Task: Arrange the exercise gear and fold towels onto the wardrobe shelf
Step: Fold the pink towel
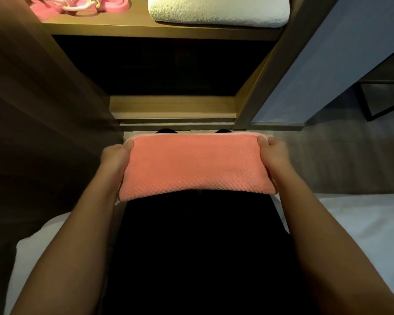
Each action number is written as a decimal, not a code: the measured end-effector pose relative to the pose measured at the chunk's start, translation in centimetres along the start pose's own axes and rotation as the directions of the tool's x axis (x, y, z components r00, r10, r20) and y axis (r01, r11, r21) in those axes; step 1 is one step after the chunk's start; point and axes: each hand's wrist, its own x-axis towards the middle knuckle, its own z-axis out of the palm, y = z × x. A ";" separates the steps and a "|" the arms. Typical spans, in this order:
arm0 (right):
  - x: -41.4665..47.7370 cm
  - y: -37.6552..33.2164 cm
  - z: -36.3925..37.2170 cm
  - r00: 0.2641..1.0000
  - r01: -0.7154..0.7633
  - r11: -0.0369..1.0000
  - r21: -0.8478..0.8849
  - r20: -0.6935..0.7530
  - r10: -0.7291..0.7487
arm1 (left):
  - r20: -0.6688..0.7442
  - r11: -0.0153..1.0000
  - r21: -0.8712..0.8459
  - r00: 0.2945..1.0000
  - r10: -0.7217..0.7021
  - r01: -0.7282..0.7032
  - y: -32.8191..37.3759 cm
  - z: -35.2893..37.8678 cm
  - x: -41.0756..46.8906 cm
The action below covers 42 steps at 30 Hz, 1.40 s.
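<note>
Left hand [115,155] and right hand [272,153] each gripped one end of the folded coral towel [195,167], probably to preserve its folds. The wardrobe shelf [134,25] lay beyond the fingers.

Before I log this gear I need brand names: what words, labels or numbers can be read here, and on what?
None: no text shows on the pink towel, the white towel, the pink exercise gear or the shelf.

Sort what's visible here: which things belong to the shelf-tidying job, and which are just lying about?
Job: coral towel, gripped by left hand and right hand; white towel; pink exercise gear; wardrobe shelf.
Lying about: white bedding; black-framed unit.
</note>
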 end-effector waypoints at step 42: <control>-4.6 -1.8 -1.3 0.990 0.118 0.982 -0.150 0.099 -0.104 | 0.066 0.909 0.111 0.915 0.397 -0.402 0.1 -1.3 -4.6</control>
